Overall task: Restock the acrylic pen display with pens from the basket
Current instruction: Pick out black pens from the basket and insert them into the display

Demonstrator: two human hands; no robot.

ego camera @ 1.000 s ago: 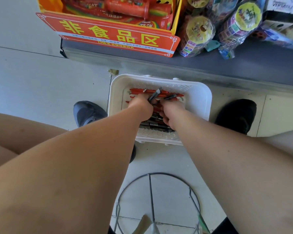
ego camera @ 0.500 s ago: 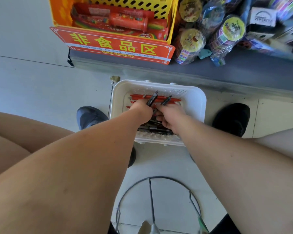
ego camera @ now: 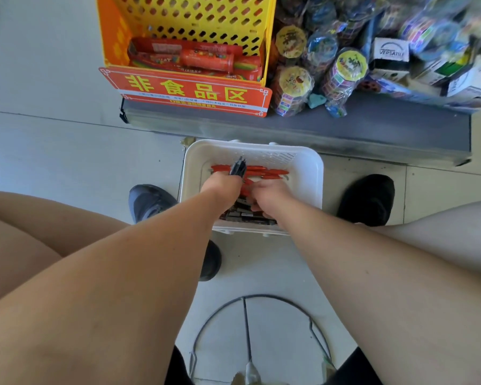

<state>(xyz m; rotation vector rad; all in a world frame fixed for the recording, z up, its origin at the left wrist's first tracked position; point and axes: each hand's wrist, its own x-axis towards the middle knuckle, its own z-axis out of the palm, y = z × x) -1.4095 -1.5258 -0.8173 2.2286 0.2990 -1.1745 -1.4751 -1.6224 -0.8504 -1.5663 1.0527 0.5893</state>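
A white plastic basket [ego camera: 308,173] sits on the floor between my feet, with red pens [ego camera: 264,171] along its far side and black pens [ego camera: 245,215] nearer me. My left hand [ego camera: 222,187] is inside the basket and grips a small bunch of black pens [ego camera: 238,168] that stick up out of the fist. Beside it, my right hand [ego camera: 267,198] reaches down into the pile with curled fingers; what it holds is hidden. The acrylic pen display is not in view.
A grey shelf base [ego camera: 372,129] runs just behind the basket. On it stand a yellow perforated crate [ego camera: 189,20] with a red sign [ego camera: 189,91] and wrapped toy packs [ego camera: 342,73]. My shoes [ego camera: 368,198] flank the basket. A wire stool ring [ego camera: 250,298] is below me.
The view has tilted up, showing more of the shelf. The pens in my left hand have gathered into a tighter bunch. My right hand has dug lower into the black pens.
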